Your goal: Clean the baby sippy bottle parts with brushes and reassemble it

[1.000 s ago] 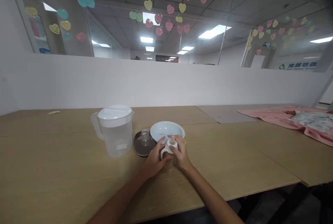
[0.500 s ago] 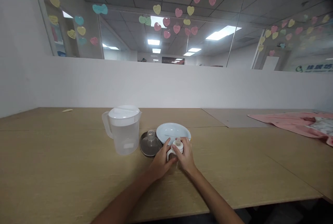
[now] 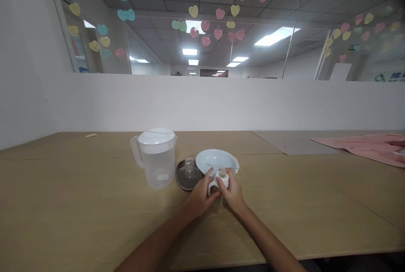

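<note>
A small baby bottle (image 3: 218, 182) with a white collar, a white handle and a clear nipple is between my two hands. My left hand (image 3: 201, 196) wraps round its left side and lower body. Around the collar, the fingers of my right hand (image 3: 233, 192) are closed. Just behind the bottle sits a pale blue-white bowl (image 3: 217, 156), partly hidden by my fingers. To the left, a dark round dish (image 3: 183, 182) holds a clear dome-shaped cap (image 3: 189, 165). Farther left stands a lidded, translucent pitcher (image 3: 160, 164) with its handle facing left.
The wooden table (image 3: 95, 204) runs up to a white wall with windows above. Pink cloth (image 3: 363, 145) lies at the far right. A small flat pale piece (image 3: 91, 135) rests at the back left. The table's front edge shows at lower right.
The whole view has shifted, so the table things appear slightly farther right. Both hands keep their hold on the bottle.
</note>
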A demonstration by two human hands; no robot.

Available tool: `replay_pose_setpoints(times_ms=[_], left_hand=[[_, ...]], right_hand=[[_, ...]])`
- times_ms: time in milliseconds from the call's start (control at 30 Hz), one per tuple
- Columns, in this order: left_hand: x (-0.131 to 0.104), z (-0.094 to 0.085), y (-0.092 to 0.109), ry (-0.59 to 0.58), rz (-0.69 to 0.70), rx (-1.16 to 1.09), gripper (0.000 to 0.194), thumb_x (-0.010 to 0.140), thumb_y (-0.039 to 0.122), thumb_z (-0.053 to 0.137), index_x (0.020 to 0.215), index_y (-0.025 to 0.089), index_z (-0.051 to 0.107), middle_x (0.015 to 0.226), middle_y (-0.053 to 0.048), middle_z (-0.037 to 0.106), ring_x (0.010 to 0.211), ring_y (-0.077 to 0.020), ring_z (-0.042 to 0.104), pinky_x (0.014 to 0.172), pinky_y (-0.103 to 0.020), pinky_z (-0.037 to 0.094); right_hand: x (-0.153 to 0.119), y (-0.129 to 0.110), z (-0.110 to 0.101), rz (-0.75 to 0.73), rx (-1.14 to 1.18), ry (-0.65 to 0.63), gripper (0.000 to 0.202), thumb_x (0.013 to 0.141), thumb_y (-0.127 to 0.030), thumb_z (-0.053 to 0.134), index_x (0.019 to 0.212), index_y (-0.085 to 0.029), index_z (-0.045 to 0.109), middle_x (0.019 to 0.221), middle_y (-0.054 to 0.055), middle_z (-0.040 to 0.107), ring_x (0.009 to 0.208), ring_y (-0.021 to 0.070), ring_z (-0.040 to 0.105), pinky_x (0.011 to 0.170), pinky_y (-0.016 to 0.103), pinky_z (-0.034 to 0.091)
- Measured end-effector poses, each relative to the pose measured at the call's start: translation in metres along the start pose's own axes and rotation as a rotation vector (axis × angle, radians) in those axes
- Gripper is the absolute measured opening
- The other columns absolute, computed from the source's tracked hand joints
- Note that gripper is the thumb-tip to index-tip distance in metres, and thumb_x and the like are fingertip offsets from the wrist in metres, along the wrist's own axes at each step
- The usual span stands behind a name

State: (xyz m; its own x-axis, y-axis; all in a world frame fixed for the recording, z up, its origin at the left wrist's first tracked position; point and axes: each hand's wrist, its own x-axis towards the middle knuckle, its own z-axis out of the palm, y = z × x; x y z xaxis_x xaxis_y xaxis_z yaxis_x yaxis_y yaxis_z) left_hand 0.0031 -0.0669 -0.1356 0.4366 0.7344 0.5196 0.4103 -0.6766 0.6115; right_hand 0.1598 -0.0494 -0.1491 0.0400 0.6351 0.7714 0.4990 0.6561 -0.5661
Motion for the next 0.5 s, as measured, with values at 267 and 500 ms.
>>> replay_pose_setpoints(times_ms=[267, 500], left_hand=[[0.010, -0.042, -0.043, 0.304, -0.090, 0.362, 0.062, 0.088, 0.048, 0.043, 0.138, 0.015, 0.028, 0.118, -0.013, 0.060, 0.108, -0.0260, 0.054, 0.094, -0.043, 0.039], [0.020, -0.053, -0.069, 0.133, -0.084, 0.594, 0.044, 0.090, 0.039, 0.040, 0.127, 0.015, 0.044, 0.127, -0.014, 0.052, 0.118, -0.0278, 0.046, 0.099, -0.045, 0.035]], right_hand=[[0.001, -0.002, -0.003, -0.029, -0.047, 0.001, 0.026, 0.084, -0.042, 0.050, 0.094, -0.019, 0.054, 0.086, 0.004, 0.058, 0.081, 0.0191, 0.054, 0.072, 0.031, 0.043], [0.002, -0.003, -0.004, -0.039, -0.044, -0.007, 0.024, 0.085, -0.041, 0.049, 0.094, -0.019, 0.054, 0.085, 0.005, 0.058, 0.080, 0.0194, 0.053, 0.072, 0.031, 0.042]])
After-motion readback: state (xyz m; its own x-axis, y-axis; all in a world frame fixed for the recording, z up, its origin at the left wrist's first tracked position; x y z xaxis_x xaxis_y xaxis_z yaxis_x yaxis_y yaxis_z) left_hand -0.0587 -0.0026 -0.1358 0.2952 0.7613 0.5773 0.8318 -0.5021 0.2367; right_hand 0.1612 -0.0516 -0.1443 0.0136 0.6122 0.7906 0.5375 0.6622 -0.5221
